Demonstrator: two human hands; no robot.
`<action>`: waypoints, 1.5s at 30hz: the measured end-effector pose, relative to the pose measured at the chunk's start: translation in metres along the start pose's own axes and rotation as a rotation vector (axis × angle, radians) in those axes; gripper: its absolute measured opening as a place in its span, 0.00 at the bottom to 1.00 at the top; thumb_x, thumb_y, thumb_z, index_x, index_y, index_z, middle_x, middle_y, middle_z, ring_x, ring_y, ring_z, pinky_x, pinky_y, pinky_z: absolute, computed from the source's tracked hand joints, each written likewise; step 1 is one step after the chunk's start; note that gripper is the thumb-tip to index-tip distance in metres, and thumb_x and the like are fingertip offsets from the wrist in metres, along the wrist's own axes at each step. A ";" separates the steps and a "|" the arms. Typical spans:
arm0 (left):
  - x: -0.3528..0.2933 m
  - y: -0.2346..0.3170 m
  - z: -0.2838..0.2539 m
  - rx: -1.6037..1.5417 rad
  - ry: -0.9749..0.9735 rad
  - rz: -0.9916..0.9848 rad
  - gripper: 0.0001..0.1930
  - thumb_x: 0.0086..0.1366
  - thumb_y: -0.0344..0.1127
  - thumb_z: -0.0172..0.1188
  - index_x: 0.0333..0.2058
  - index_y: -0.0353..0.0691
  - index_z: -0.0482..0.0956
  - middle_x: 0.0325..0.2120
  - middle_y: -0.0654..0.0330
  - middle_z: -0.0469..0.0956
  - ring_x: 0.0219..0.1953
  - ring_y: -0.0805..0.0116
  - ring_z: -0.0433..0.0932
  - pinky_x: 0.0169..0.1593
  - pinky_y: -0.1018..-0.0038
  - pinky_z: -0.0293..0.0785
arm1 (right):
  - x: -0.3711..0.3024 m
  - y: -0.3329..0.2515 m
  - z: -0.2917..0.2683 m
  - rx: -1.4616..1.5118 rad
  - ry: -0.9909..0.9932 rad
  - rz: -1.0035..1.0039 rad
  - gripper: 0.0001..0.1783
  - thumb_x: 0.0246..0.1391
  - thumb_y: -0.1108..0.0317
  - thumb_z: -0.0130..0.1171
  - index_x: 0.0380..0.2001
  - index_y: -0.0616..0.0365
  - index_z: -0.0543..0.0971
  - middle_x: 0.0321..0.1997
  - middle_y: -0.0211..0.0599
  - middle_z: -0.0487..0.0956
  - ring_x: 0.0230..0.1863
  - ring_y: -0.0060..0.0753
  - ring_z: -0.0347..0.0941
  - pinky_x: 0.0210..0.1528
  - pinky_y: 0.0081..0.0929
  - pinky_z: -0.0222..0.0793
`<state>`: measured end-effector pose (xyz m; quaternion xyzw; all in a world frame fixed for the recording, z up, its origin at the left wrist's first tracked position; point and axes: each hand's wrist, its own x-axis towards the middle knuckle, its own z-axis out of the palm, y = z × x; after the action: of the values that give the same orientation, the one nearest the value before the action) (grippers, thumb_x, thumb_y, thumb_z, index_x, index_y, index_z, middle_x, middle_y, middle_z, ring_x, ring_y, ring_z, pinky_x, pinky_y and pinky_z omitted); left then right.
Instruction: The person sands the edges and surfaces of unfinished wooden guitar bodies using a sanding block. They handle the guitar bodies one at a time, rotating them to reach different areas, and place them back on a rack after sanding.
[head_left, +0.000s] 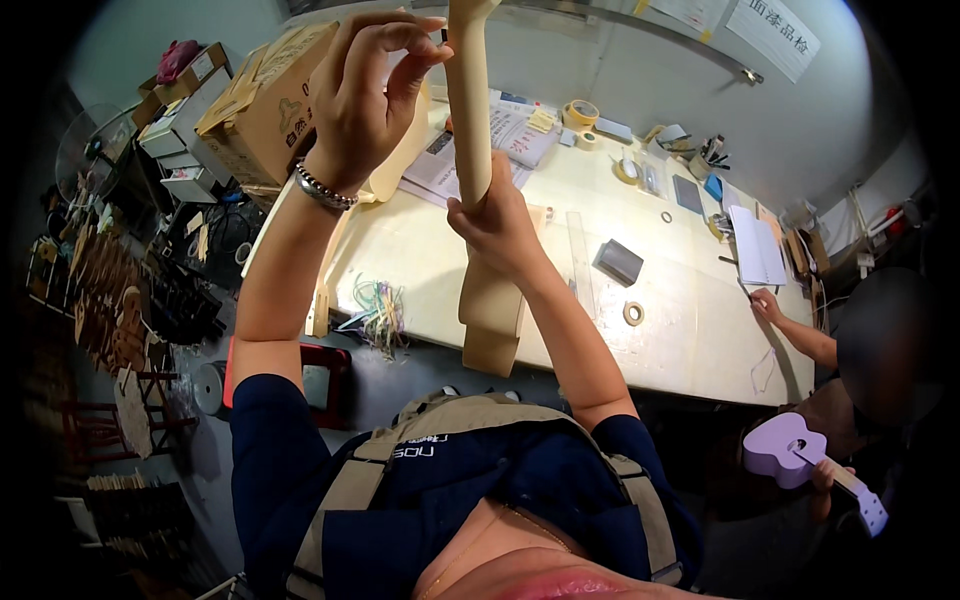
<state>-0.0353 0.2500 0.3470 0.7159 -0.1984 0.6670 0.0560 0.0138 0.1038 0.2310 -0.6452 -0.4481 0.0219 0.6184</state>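
Observation:
A long pale wooden instrument neck [471, 110] stands nearly upright in front of me, widening at the top, where the frame cuts it off. My right hand [497, 222] is closed around its lower part. Beside its upper part is my left hand [362, 105], raised, with thumb and index finger pinched at a small dark thing [444, 37] against the neck's edge. I cannot make out what that thing is. Below my right hand, a tan sheet-like strip [490, 325] hangs over the table's near edge. Newspapers [440, 165] lie behind the neck.
The pale table [680, 340] bears a grey block [619, 262], tape rolls [633, 313], a clear ruler [580, 262] and an open notebook [757, 247]. A cardboard box [265, 105] stands left. Coloured strings [378, 312] hang at the near edge. At right, another person holds a purple ukulele [785, 450].

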 end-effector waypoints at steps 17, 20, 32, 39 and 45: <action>-0.035 0.025 -0.023 0.091 0.053 0.029 0.05 0.54 0.32 0.64 0.28 0.42 0.77 0.27 0.64 0.78 0.31 0.68 0.78 0.48 0.65 0.73 | 0.031 0.048 -0.020 0.103 -0.023 -0.091 0.42 0.57 0.32 0.22 0.51 0.61 0.61 0.37 0.49 0.71 0.37 0.41 0.68 0.43 0.30 0.63; -0.048 0.050 -0.054 0.095 -0.050 -0.027 0.04 0.55 0.32 0.63 0.28 0.43 0.76 0.29 0.63 0.76 0.35 0.65 0.79 0.55 0.59 0.68 | 0.042 0.060 -0.029 0.158 0.009 -0.040 0.48 0.48 0.24 0.23 0.49 0.59 0.63 0.27 0.30 0.67 0.27 0.23 0.65 0.34 0.20 0.65; -0.170 0.173 -0.141 0.114 0.043 -0.730 0.09 0.68 0.35 0.44 0.30 0.35 0.62 0.30 0.58 0.61 0.35 0.59 0.76 0.53 0.49 0.69 | 0.069 0.083 -0.074 0.048 0.152 0.130 0.19 0.51 0.70 0.55 0.44 0.66 0.63 0.25 0.35 0.70 0.26 0.24 0.71 0.28 0.21 0.71; -0.275 0.177 -0.158 0.115 0.702 -1.656 0.12 0.70 0.38 0.42 0.37 0.32 0.64 0.35 0.53 0.71 0.39 0.63 0.74 0.53 0.65 0.71 | 0.070 0.058 -0.118 0.504 -0.298 0.208 0.27 0.56 0.55 0.54 0.49 0.67 0.65 0.45 0.60 0.74 0.49 0.54 0.73 0.50 0.47 0.71; -0.241 0.137 -0.240 0.299 0.240 -1.507 0.08 0.68 0.31 0.46 0.34 0.30 0.68 0.31 0.58 0.72 0.35 0.68 0.74 0.48 0.74 0.71 | 0.063 0.059 -0.112 0.699 -0.456 0.167 0.30 0.55 0.56 0.55 0.52 0.67 0.62 0.53 0.70 0.66 0.51 0.62 0.70 0.52 0.52 0.68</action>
<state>-0.3160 0.2579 0.1114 0.5803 0.4412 0.5416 0.4185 0.1489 0.0647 0.2418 -0.4097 -0.4853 0.3647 0.6809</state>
